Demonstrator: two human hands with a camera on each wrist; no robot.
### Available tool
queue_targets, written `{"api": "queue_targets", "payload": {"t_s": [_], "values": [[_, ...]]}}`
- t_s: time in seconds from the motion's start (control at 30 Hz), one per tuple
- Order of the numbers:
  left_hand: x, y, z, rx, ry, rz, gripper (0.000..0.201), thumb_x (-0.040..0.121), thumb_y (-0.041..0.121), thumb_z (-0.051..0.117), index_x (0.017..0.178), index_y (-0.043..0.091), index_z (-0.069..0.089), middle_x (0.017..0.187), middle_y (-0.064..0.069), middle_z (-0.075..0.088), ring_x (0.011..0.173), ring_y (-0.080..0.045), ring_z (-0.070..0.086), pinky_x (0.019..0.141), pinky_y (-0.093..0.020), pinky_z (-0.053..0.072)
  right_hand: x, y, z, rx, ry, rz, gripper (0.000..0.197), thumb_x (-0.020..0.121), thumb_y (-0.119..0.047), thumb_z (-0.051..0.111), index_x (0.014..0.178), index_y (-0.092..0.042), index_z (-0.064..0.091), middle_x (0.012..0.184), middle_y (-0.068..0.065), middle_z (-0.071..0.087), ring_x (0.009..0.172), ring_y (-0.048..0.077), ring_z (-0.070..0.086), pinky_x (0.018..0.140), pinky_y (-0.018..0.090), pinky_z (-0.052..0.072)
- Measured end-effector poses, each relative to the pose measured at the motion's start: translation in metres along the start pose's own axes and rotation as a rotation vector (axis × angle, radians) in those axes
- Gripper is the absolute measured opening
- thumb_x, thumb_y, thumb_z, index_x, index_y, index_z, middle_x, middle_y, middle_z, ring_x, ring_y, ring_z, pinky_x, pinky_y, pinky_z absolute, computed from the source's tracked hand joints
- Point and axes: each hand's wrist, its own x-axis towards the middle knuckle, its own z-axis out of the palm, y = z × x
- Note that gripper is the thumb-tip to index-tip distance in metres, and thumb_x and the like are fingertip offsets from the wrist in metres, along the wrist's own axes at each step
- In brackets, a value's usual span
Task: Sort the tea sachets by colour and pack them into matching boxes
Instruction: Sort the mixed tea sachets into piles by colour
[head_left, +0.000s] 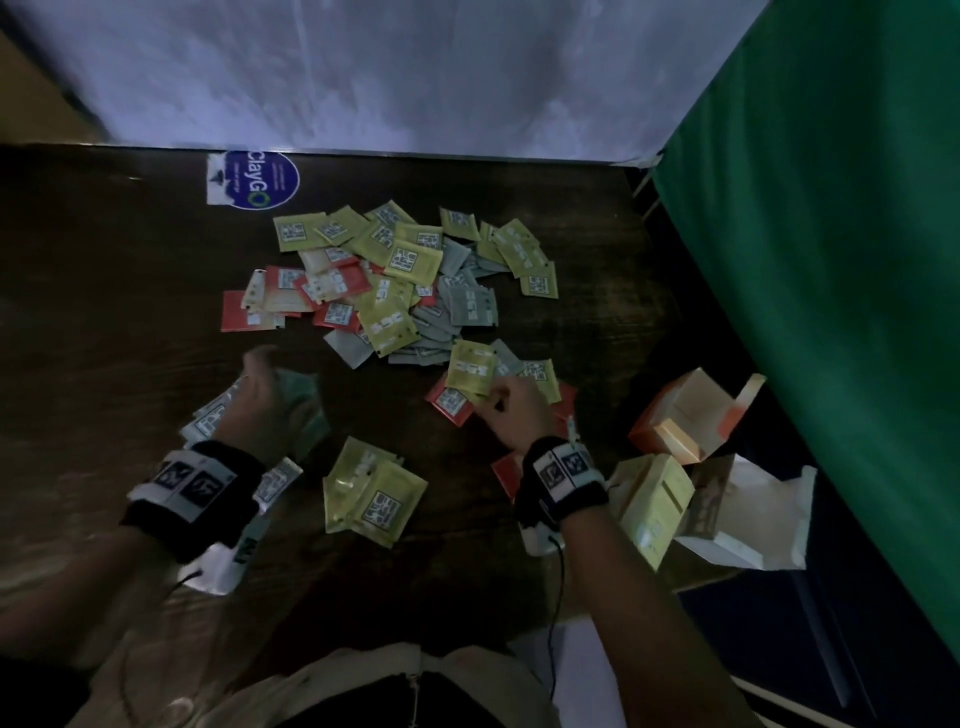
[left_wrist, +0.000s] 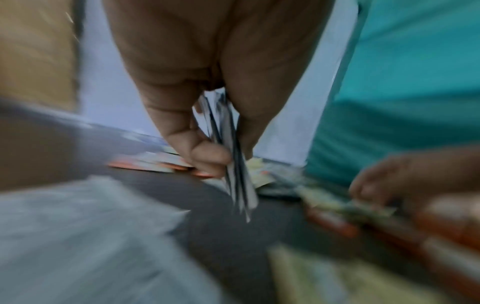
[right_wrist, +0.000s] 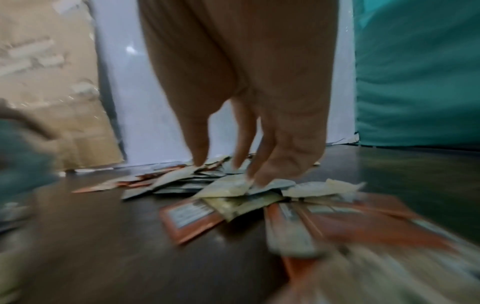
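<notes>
A mixed heap of yellow, red and grey-green tea sachets (head_left: 395, 280) lies mid-table. My left hand (head_left: 262, 382) hovers at the near left and pinches a thin stack of grey-green sachets (left_wrist: 237, 174) between thumb and fingers, seen edge-on in the left wrist view. My right hand (head_left: 498, 402) reaches into the heap's near edge. Its straight fingertips (right_wrist: 255, 179) touch a yellow sachet (head_left: 470, 366) lying over a red one (head_left: 449, 402), and the thumb stands apart. An orange box (head_left: 680, 415) and a yellow box (head_left: 657, 504) lie open at the right.
Sorted piles lie near me: grey-green sachets (head_left: 210, 415) under the left hand, yellow ones (head_left: 371, 491) in the middle, red ones (head_left: 506, 470) under the right wrist. A third pale box (head_left: 737, 512) sits by the table's right edge. A green curtain (head_left: 831, 260) hangs close on the right.
</notes>
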Motion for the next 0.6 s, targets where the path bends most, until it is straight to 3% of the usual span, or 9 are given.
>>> {"api": "queue_targets", "payload": {"t_s": [0.1,0.2,0.3,0.4,0.47,0.53,0.6], "values": [[0.004,-0.026,-0.003,0.185,-0.035,-0.084,0.079,0.077,0.011,0.073,0.140,0.000,0.027,0.131,-0.030,0.038,0.114,-0.048,0.048,0.094,-0.056,0.043,0.038,-0.009,-0.002,-0.098,0.142,0.016,0.028,0.083,-0.026,0.068,0.108,-0.016,0.060,0.120,0.009,0.056,0.113,0.025,0.055,0.092,0.038,0.049],[0.000,-0.029,0.000,0.402,-0.050,-0.175,0.092,0.074,0.020,0.076,0.147,0.008,0.021,0.142,-0.026,0.025,0.127,-0.045,0.034,0.101,-0.058,0.034,0.055,-0.016,-0.007,-0.195,0.039,0.091,0.056,0.075,-0.036,0.077,0.120,-0.013,0.053,0.131,0.009,0.047,0.125,0.028,0.043,0.101,0.046,0.042],[0.000,-0.022,0.005,0.461,-0.049,-0.107,0.087,0.074,0.020,0.076,0.145,0.013,0.027,0.147,-0.021,0.020,0.133,-0.041,0.027,0.107,-0.056,0.028,0.064,-0.014,-0.007,-0.194,-0.019,0.097,0.067,0.069,-0.038,0.081,0.123,-0.016,0.049,0.134,0.011,0.042,0.127,0.030,0.038,0.104,0.050,0.038],[0.000,-0.006,0.014,0.333,-0.040,0.088,0.063,0.074,0.016,0.074,0.132,0.013,0.050,0.141,-0.017,0.037,0.122,-0.037,0.045,0.099,-0.052,0.041,0.067,-0.013,-0.005,-0.238,-0.043,0.113,0.069,0.074,-0.034,0.078,0.133,-0.020,0.044,0.135,0.012,0.044,0.129,0.032,0.037,0.105,0.050,0.036],[-0.002,0.010,0.025,0.209,-0.069,0.217,0.050,0.076,0.015,0.071,0.123,0.012,0.057,0.133,-0.011,0.046,0.111,-0.030,0.055,0.089,-0.041,0.049,0.066,-0.015,-0.009,-0.170,-0.044,0.098,0.055,0.079,-0.028,0.072,0.128,-0.019,0.049,0.128,0.010,0.053,0.122,0.030,0.047,0.101,0.047,0.041],[-0.003,0.027,0.036,0.101,-0.125,0.260,0.041,0.080,0.017,0.068,0.120,0.015,0.057,0.128,-0.006,0.049,0.110,-0.022,0.054,0.088,-0.029,0.046,0.062,-0.014,-0.017,0.002,-0.019,0.038,0.033,0.083,-0.020,0.069,0.113,-0.012,0.060,0.110,0.009,0.063,0.103,0.025,0.059,0.086,0.036,0.048],[-0.001,0.044,0.047,0.011,-0.162,0.258,0.039,0.083,0.020,0.067,0.121,0.016,0.057,0.123,-0.005,0.053,0.111,-0.020,0.054,0.088,-0.023,0.040,0.052,-0.013,-0.028,0.194,-0.004,-0.003,0.022,0.085,-0.013,0.067,0.106,-0.007,0.065,0.101,0.010,0.067,0.092,0.022,0.062,0.073,0.030,0.049]]}}
